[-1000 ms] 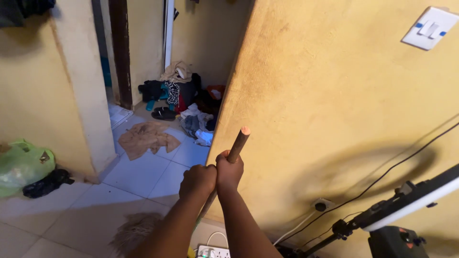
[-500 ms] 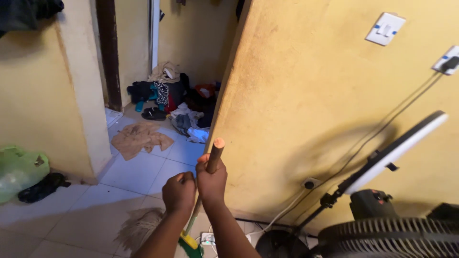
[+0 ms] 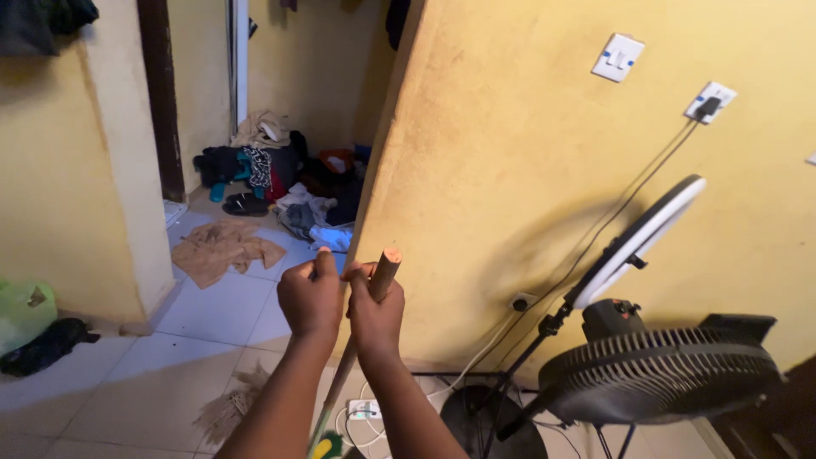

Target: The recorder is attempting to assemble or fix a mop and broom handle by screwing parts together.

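At far left I see a green bag [image 3: 21,308] on the tiled floor [image 3: 212,314]. My left hand [image 3: 311,297] and right hand [image 3: 374,313], touching, have fingers clamped on the wooden mop handle [image 3: 384,270], tilted, its mop head [image 3: 228,408] on the floor. At right, a ring light [image 3: 639,240] above a black fan [image 3: 659,376].

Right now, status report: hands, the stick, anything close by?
Both hands shut on the stick: left hand beside right hand, near the top end. Mop head on the floor tiles. Fan and ring light close on the right.
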